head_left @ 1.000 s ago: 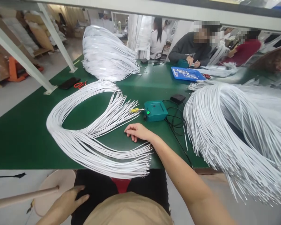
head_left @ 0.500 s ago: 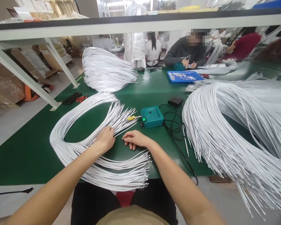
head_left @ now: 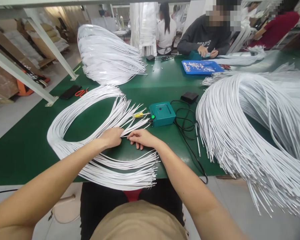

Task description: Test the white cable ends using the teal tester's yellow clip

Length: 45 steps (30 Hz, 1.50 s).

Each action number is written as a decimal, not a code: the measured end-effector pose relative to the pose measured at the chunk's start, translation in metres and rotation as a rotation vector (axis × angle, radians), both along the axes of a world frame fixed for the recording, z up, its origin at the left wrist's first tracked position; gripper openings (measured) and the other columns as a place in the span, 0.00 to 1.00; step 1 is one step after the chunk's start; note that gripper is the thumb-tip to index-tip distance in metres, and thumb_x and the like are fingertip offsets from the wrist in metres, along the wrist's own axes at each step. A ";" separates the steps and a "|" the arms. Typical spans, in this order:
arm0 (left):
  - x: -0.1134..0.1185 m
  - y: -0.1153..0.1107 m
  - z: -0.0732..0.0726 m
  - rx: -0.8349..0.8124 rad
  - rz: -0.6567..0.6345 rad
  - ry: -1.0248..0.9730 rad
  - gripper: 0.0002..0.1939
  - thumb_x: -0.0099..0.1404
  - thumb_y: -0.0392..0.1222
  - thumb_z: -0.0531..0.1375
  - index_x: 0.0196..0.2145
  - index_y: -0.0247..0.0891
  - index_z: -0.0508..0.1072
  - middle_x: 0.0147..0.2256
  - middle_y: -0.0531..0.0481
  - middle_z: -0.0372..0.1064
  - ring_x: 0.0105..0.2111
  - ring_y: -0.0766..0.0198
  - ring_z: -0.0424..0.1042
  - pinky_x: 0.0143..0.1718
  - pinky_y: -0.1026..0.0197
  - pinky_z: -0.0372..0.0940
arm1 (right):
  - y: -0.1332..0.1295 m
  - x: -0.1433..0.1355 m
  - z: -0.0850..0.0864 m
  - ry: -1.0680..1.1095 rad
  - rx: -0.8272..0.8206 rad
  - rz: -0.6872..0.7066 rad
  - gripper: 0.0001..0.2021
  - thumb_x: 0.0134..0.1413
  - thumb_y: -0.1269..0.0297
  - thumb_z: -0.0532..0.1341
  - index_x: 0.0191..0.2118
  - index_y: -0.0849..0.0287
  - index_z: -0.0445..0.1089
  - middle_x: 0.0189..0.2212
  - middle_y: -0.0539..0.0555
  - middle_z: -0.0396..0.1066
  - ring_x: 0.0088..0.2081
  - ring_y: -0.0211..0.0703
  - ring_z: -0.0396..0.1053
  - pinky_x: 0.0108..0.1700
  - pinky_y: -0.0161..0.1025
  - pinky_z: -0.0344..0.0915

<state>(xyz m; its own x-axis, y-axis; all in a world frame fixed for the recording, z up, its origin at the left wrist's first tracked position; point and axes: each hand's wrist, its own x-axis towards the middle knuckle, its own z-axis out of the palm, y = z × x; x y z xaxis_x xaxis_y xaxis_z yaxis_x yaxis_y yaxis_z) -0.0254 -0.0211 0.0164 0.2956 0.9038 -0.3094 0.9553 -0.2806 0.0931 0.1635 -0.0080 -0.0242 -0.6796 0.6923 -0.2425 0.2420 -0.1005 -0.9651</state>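
My left hand (head_left: 112,137) curls over the white cables (head_left: 95,135) near their ends, its fingertips partly hidden. Just to its right, my right hand (head_left: 143,138) has thumb and forefinger pinched at the end of a thin white cable that runs between the hands; the other fingers hang loosely bent. The cables form a wide loop, open to the right, with the lower bundle of ends (head_left: 137,176) by the table edge. Beyond my hands stands a small teal device (head_left: 162,114) with a green button and a yellow-handled tip (head_left: 138,115) pointing left, close to several cable ends.
A large white cable bundle (head_left: 222,123) hangs over the table edge at right; another (head_left: 107,56) lies at back left. Black cords (head_left: 187,130) trail from the device. Across the table a co-worker (head_left: 205,36) handles small parts near a blue tray (head_left: 202,67). Red-handled scissors (head_left: 81,92) lie left.
The view has tilted down. My hands have come closer together, the right one moving left to the cable beside my left hand.
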 end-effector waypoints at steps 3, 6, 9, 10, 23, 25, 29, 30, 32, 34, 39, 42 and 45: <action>-0.014 0.007 0.015 -0.172 0.019 -0.186 0.11 0.51 0.35 0.57 0.34 0.38 0.75 0.37 0.44 0.74 0.38 0.53 0.73 0.40 0.57 0.65 | -0.002 0.001 0.002 0.016 0.005 0.023 0.08 0.57 0.67 0.57 0.39 0.62 0.72 0.26 0.49 0.72 0.17 0.27 0.65 0.15 0.24 0.63; -0.029 0.014 0.045 -0.508 0.113 -0.489 0.08 0.49 0.40 0.61 0.29 0.40 0.76 0.29 0.50 0.74 0.32 0.57 0.73 0.35 0.60 0.67 | -0.003 0.003 0.004 0.006 0.036 0.032 0.10 0.56 0.66 0.59 0.40 0.63 0.74 0.31 0.52 0.73 0.20 0.28 0.67 0.17 0.25 0.65; -0.033 0.018 0.078 -0.508 0.202 -0.904 0.11 0.46 0.39 0.66 0.31 0.38 0.76 0.29 0.49 0.74 0.27 0.61 0.70 0.35 0.57 0.69 | 0.002 0.002 0.006 -0.047 0.044 0.057 0.12 0.55 0.64 0.59 0.42 0.63 0.74 0.34 0.54 0.75 0.21 0.31 0.69 0.18 0.28 0.66; -0.031 0.019 0.087 -0.444 0.211 -1.067 0.12 0.46 0.39 0.66 0.32 0.37 0.76 0.28 0.49 0.73 0.23 0.65 0.68 0.35 0.55 0.69 | 0.005 -0.001 0.007 -0.080 0.056 0.069 0.12 0.55 0.64 0.59 0.43 0.62 0.74 0.34 0.54 0.75 0.21 0.32 0.69 0.19 0.29 0.67; 0.011 0.050 0.009 -0.390 0.671 -1.712 0.20 0.49 0.37 0.70 0.41 0.35 0.74 0.25 0.53 0.70 0.26 0.70 0.71 0.32 0.67 0.69 | 0.042 -0.042 0.019 -0.402 0.767 0.097 0.09 0.54 0.70 0.57 0.39 0.63 0.73 0.42 0.61 0.73 0.45 0.49 0.70 0.48 0.42 0.66; 0.009 0.051 -0.001 -0.323 0.692 -1.740 0.21 0.48 0.38 0.70 0.40 0.35 0.74 0.26 0.53 0.71 0.26 0.70 0.71 0.31 0.66 0.68 | 0.047 -0.031 0.022 -0.322 0.619 -0.011 0.09 0.55 0.70 0.56 0.33 0.61 0.73 0.33 0.56 0.75 0.36 0.42 0.72 0.42 0.38 0.67; 0.013 0.047 -0.010 -0.213 0.619 -1.753 0.20 0.46 0.39 0.71 0.38 0.34 0.75 0.30 0.52 0.73 0.28 0.70 0.71 0.36 0.65 0.67 | 0.048 -0.017 0.025 -0.016 0.347 -0.494 0.10 0.58 0.63 0.54 0.35 0.58 0.71 0.24 0.48 0.70 0.22 0.32 0.65 0.25 0.29 0.64; 0.016 0.046 -0.011 -0.208 0.599 -1.736 0.20 0.46 0.39 0.71 0.38 0.34 0.75 0.31 0.52 0.73 0.29 0.70 0.71 0.36 0.65 0.67 | 0.047 -0.016 0.025 0.060 0.309 -0.557 0.10 0.58 0.59 0.54 0.37 0.58 0.70 0.23 0.47 0.68 0.20 0.31 0.63 0.22 0.29 0.62; 0.021 0.044 -0.015 -0.208 0.551 -1.682 0.19 0.47 0.40 0.71 0.38 0.35 0.76 0.31 0.53 0.74 0.29 0.69 0.70 0.37 0.65 0.66 | 0.046 -0.017 0.026 0.180 0.249 -0.602 0.13 0.55 0.54 0.57 0.38 0.58 0.70 0.21 0.45 0.65 0.17 0.29 0.60 0.18 0.28 0.59; 0.024 0.043 -0.019 -0.213 0.492 -1.621 0.18 0.48 0.41 0.71 0.37 0.34 0.75 0.29 0.53 0.73 0.29 0.69 0.70 0.36 0.64 0.66 | 0.045 -0.019 0.026 0.243 0.197 -0.613 0.15 0.51 0.52 0.60 0.36 0.59 0.69 0.18 0.43 0.63 0.15 0.28 0.57 0.17 0.28 0.57; 0.027 0.042 -0.023 -0.274 0.464 -1.625 0.17 0.52 0.47 0.68 0.36 0.33 0.73 0.29 0.51 0.73 0.30 0.66 0.72 0.35 0.63 0.66 | 0.047 -0.021 0.022 0.308 0.138 -0.668 0.17 0.44 0.49 0.65 0.28 0.60 0.67 0.15 0.43 0.62 0.16 0.28 0.58 0.17 0.28 0.57; 0.025 0.043 -0.020 -0.249 0.534 -1.673 0.17 0.53 0.48 0.67 0.34 0.33 0.71 0.30 0.50 0.72 0.30 0.67 0.72 0.36 0.62 0.67 | 0.046 -0.021 0.020 0.308 0.145 -0.669 0.16 0.44 0.51 0.66 0.28 0.61 0.69 0.16 0.43 0.62 0.15 0.27 0.54 0.17 0.28 0.56; 0.023 0.043 -0.017 -0.186 0.549 -1.655 0.17 0.50 0.43 0.69 0.32 0.33 0.68 0.29 0.53 0.70 0.29 0.70 0.70 0.36 0.63 0.66 | 0.044 -0.021 0.021 0.311 0.146 -0.647 0.14 0.45 0.54 0.66 0.29 0.62 0.70 0.17 0.43 0.63 0.15 0.26 0.54 0.17 0.28 0.55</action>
<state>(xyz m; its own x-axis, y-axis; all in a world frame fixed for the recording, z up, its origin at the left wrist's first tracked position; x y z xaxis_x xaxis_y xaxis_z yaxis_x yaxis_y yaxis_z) -0.0029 0.0216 -0.0006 0.0780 0.9888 -0.1272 -0.1976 0.1404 0.9702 0.1427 0.0364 -0.0031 -0.1459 0.9891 0.0210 -0.1099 0.0049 -0.9939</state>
